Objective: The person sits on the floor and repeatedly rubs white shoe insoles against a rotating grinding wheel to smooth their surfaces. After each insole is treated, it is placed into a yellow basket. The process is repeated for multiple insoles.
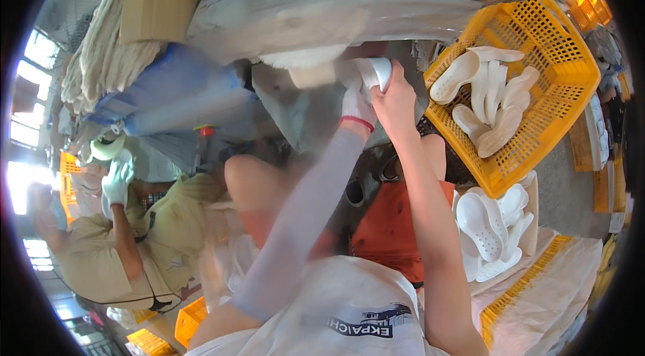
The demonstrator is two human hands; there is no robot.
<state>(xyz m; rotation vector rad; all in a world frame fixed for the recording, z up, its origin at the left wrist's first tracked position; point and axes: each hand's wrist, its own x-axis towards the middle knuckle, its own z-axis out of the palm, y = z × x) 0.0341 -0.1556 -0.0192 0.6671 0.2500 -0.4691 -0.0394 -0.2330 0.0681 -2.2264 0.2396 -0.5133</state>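
Observation:
A white moulded shoe (379, 72) is held up in front of me, slightly blurred by motion. My right hand (395, 97), bare, is closed round its near right side, the thumb pressed on it. My left hand (359, 106) wears a white knit glove with a red cuff and grips the shoe from the left. The left fingers are partly hidden and smeared. Just left of the shoe is a pale fuzzy rounded edge (302, 57) under a plastic-covered shelf (322, 16); what it belongs to is hidden.
A yellow perforated basket (557, 114) with several off-white shoes stands to the right. Nearer is a box of white perforated shoes (487, 228). At left, a co-worker's gloved hand (119, 178) holds a pale shoe (107, 147). Stacked gloves (101, 67) hang beside cardboard (158, 0).

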